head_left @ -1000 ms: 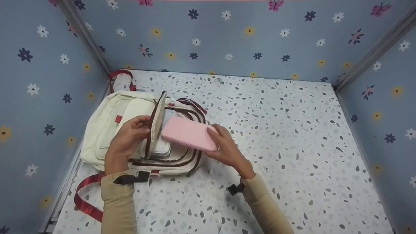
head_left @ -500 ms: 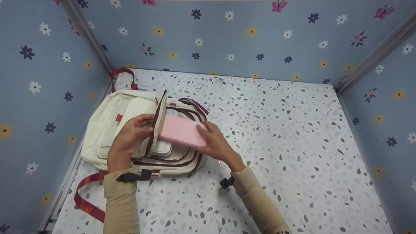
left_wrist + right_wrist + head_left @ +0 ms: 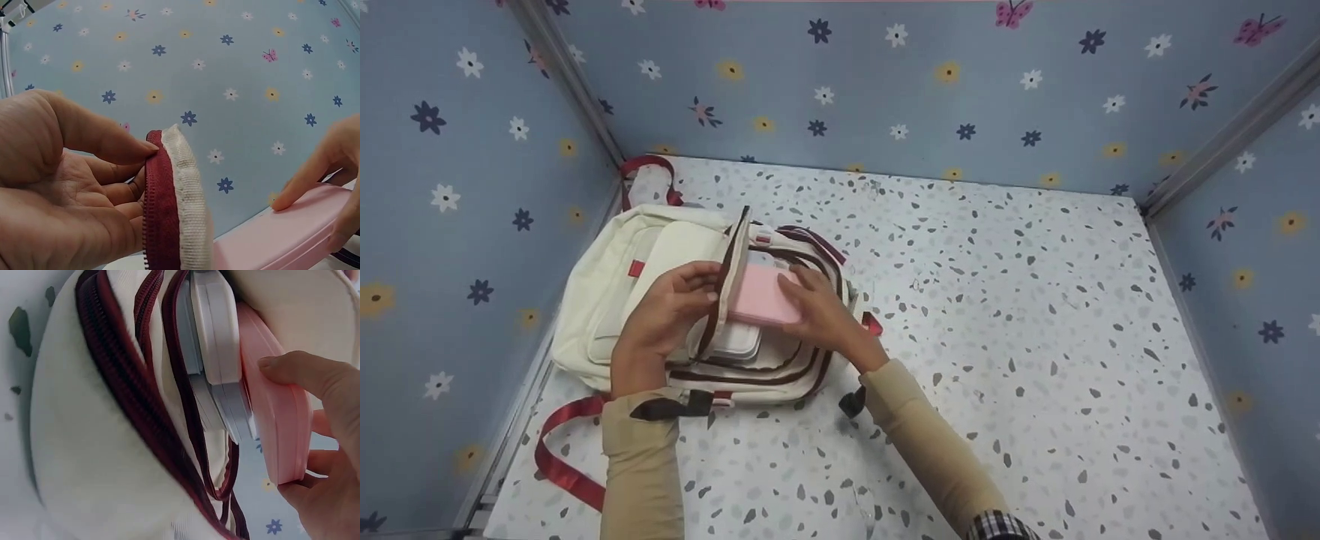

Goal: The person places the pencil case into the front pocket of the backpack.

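Note:
A cream backpack with dark red zips lies flat on the table's left side. My left hand pinches the edge of its front pocket flap and keeps it raised. A flat pink case with rounded corners is in my right hand, thumb on one broad face and fingers on the other. Its far end is inside the pocket, hidden behind the flap in the head view. In the right wrist view, white and grey boxes sit in the pocket beside the pink case.
Red straps stretch from the backpack onto the speckled tabletop. Flower-patterned panels wall the table at the back and both sides. The backpack lies close to the left panel.
My right hand has moved left with the pink case, sliding it deeper behind the flap. My left hand keeps its pinch on the flap, nearly still. The head view has shifted slightly.

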A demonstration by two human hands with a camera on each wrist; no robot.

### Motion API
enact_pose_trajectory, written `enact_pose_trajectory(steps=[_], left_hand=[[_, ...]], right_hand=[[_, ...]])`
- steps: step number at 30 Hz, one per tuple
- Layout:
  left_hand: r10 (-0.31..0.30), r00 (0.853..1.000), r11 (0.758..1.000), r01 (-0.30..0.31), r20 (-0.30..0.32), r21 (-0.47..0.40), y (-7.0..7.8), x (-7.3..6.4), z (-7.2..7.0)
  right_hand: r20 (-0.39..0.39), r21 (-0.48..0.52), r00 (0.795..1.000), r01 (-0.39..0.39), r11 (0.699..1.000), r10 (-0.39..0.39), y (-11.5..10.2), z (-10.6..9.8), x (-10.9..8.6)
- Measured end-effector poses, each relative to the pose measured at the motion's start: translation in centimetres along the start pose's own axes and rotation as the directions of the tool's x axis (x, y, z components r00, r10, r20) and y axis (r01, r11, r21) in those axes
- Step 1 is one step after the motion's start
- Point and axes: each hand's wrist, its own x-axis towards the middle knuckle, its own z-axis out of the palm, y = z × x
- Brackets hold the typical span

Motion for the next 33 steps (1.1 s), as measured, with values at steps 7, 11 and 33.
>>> enact_pose_trajectory(steps=[7,11,33], left_hand=[[-0.007,1.000,1.000,0.006,-0.017,-0.027,-0.2,0.1,0.1],[0.002,1.000,0.999,-0.003,-0.015,-0.033,-0.3,0.0,0.0],[-0.005,0.999,0.997,0.002,-0.046,-0.071,-0.4,0.0,-0.1]], right_hand=[[-0.035,-0.015,0.998,0.054,0.998,-0.054,-0.1,1.3,1.6],[-0.059,-0.023,0.995,0.074,0.997,-0.075,0.0,1.6,1.4],[0.003,0.124,0.996,-0.093,0.988,0.093,-0.6,0.9,-3.5]])
